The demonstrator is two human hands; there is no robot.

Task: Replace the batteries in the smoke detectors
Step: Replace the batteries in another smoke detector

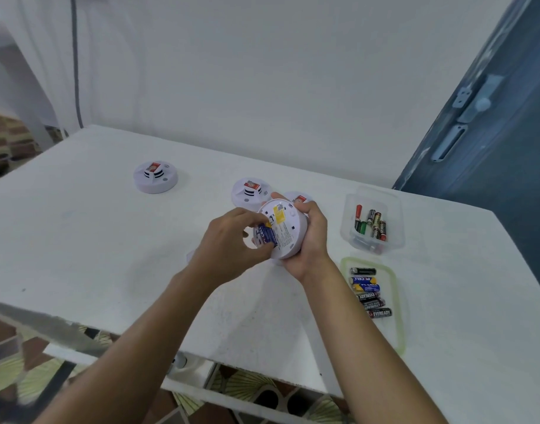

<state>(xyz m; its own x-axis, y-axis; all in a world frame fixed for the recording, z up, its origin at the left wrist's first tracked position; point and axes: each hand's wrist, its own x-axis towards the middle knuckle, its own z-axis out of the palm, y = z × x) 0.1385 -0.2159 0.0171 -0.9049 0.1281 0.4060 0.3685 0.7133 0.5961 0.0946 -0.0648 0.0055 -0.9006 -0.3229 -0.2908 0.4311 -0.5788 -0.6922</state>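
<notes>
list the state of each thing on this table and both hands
held smoke detector, back up, tilted, gripped by right hand
blue battery, pinched by left hand at the detector's back
far-left smoke detector, face up on table, untouched
middle smoke detector, face up, untouched
third smoke detector, partly hidden behind the held one
clear tub, open, loose batteries inside
lid, flat on table, row of batteries on it

White smoke detector [285, 231] tilted over the table [79, 240] middle, back up (yellow label [278, 214] showing), blue battery [264, 237] at its left rim.
</notes>
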